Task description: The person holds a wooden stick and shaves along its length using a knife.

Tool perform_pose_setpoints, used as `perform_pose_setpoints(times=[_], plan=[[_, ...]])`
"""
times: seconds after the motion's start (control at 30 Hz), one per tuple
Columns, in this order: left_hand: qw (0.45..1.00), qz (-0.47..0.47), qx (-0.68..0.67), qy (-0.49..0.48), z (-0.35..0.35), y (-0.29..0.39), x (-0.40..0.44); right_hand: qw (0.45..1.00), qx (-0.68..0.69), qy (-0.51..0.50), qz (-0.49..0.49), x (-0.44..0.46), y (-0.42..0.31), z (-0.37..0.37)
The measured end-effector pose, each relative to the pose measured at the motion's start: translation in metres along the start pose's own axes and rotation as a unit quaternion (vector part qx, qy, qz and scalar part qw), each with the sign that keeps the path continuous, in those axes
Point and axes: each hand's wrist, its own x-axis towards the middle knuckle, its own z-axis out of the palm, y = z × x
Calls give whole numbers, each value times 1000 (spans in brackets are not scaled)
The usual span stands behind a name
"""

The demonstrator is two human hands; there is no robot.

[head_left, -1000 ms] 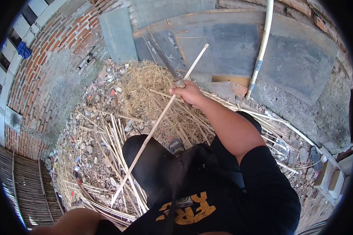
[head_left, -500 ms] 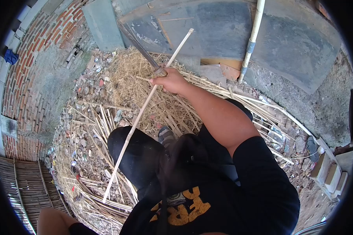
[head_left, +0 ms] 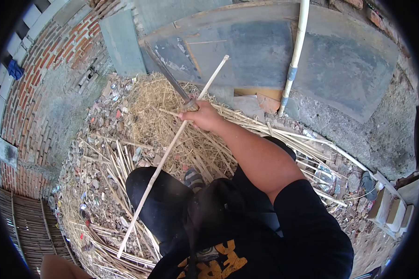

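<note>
My right hand is closed round the handle end of a machete and also grips a long pale bamboo stick. The machete's dark blade points away to the upper left. Crossing it at the hand, the stick slants from the upper middle down past my bent knee. A short thin piece sticks out left of my thumb; I cannot tell whether it is separate. Only a bit of my left arm shows at the bottom left, its hand out of view.
Dry shavings and split bamboo strips lie around my feet over stony rubble. Grey panels and a white pipe stand ahead. A brick wall rises at left, and a small wooden step-like object is at right.
The view has tilted, so the surroundings sit lower in the picture. My right hand keeps its hold on machete and stick. Less of my left arm shows.
</note>
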Motion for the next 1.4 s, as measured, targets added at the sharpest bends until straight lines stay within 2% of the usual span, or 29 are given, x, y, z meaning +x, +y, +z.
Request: perform_pose_setpoints(times=[0.3,0.37,0.43,0.6,0.77,0.9,1.0,1.07,1.13,1.23,1.33,1.4], plan=[[999,-32,4,1,-2,0,-6,999,15,-38,-9,18,21,7],[999,-46,9,8,5,1,-12,999,-3,-30,12,15,20,4],[998,-55,14,25,14,4,-19,1000,-19,-22,-11,19,26,8],[997,-74,26,25,21,7,-26,999,26,-43,-18,6,8,12],[995,-90,38,25,33,10,-28,999,14,-34,-1,3,8,12],[993,-99,44,46,33,6,-32,999,-47,-22,16,6,12,10],[981,-155,45,104,30,14,-50,998,-40,-40,-10,12,17,11],[957,-248,23,149,43,27,-65,999,-27,-38,-7,5,9,13],[912,-382,-31,144,79,48,-79,998,-24,-47,-32,0,1,16],[812,-567,-137,-8,166,90,-100,997,-43,-55,-28,2,-1,18],[742,-635,-193,-99,215,147,-148,997,-40,-61,-27,-10,-17,22],[682,-690,-216,-108,226,176,-162,997,-34,-62,-34,-8,-10,25]])
